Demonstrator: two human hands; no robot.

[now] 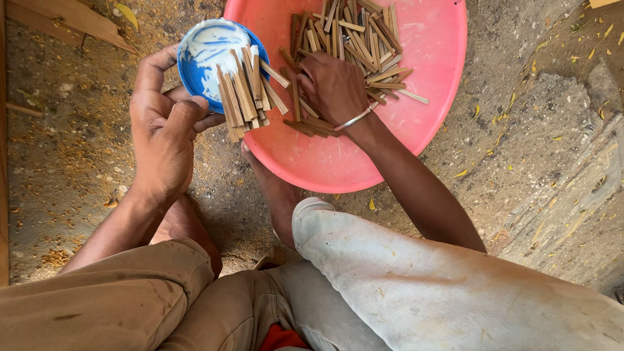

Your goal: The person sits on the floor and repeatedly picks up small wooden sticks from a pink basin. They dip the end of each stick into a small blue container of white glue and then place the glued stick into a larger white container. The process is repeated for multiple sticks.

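Fingers [312, 78] curled among sticks [354, 39]

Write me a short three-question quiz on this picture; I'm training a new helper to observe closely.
1. True or false: the left hand holds a bundle of wooden sticks.
2. The right hand reaches into: A) the blue bowl B) the pink basin C) a sack.
3. What does the basin stand on?

Key: 1 true; 2 B; 3 sandy ground strewn with sawdust.
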